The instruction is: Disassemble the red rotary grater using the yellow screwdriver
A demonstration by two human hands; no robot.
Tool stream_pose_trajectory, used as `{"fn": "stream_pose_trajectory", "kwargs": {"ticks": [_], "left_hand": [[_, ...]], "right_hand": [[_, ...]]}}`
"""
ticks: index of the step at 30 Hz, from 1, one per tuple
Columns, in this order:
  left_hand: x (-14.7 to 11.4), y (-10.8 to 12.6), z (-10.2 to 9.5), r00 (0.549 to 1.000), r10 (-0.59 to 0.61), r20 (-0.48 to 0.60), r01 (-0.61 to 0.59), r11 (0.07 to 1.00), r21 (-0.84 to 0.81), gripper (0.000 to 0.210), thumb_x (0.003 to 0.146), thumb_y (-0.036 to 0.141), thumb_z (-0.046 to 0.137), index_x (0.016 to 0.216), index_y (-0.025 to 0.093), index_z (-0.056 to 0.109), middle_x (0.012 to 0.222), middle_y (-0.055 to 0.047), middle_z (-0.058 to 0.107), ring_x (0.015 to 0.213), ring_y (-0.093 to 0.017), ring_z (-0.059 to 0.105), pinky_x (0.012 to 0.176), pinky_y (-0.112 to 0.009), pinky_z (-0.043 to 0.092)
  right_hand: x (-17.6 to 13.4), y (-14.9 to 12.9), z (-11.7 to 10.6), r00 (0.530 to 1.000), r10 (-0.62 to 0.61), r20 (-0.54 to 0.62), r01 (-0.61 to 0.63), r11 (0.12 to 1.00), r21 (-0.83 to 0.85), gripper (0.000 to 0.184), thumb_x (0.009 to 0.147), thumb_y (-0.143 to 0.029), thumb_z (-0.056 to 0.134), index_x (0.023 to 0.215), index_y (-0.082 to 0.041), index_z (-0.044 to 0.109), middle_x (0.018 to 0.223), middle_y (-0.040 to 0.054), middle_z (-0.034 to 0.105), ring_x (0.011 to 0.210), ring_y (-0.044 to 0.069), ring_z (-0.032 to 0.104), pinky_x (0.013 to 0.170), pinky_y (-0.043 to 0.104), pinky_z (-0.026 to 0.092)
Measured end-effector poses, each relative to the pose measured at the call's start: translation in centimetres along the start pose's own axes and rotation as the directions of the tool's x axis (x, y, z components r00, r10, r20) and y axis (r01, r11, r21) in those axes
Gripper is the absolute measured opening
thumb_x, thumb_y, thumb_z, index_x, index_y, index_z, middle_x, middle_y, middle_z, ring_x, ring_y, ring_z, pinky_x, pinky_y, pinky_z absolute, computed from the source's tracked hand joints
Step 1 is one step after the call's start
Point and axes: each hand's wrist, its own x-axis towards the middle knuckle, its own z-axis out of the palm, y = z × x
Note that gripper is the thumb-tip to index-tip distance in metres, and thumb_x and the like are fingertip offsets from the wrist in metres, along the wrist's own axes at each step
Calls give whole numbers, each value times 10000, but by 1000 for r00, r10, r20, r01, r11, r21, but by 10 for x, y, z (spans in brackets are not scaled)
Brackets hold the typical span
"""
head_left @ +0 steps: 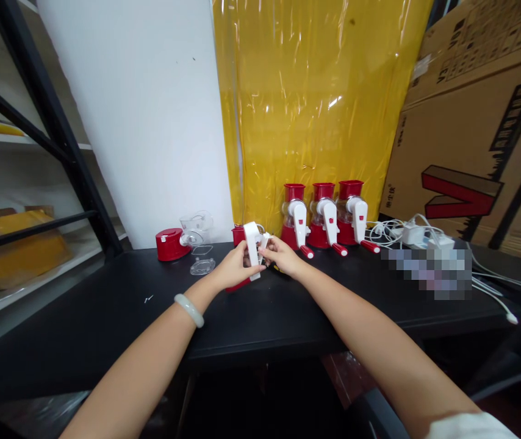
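My left hand (233, 266) is closed around a white plastic crank arm (252, 244), held upright above the black table. From the right, my right hand (283, 255) pinches a small white plastic piece (265, 239) close against that arm. Just behind my hands shows a red plastic part (238, 235), mostly hidden. A red piece (238, 285) shows under the left hand; whether it joins the crank arm I cannot tell. To the left, a red base (172, 245) lies beside a clear plastic housing (196, 228) and a clear lid-like piece (202, 266).
Three red-and-white rotary graters (330, 216) with cranks stand in a row to the right. Tangled white cables and adapters (411, 233) lie beyond them. A large cardboard box (466, 134) leans at the right; a shelf rack (45, 91) stands left. The black table (118, 317) has a front edge.
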Motion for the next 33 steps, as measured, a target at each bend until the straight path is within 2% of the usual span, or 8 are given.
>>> {"fn": "stream_pose_trajectory", "kwargs": {"ticks": [8,33], "left_hand": [[0,2,-1,1000,7,-22,-7,1000,26,651,753,368,845,1282,158,529,1235,-177,727,1160,-342,714,1011,-545,569],[0,4,-2,1000,3,-26,-2,999,43,638,752,386,824,1262,153,521,1243,-182,724,1137,-337,722,985,-520,580]], "right_hand": [[1,0,1,1000,-19,-22,19,1000,-2,616,637,-672,833,961,-219,570,692,-58,609,501,89,501,520,269,426],[2,1,-2,1000,-12,-9,12,1000,6,593,665,-657,824,955,-219,550,690,-63,573,531,94,480,521,269,388]]}}
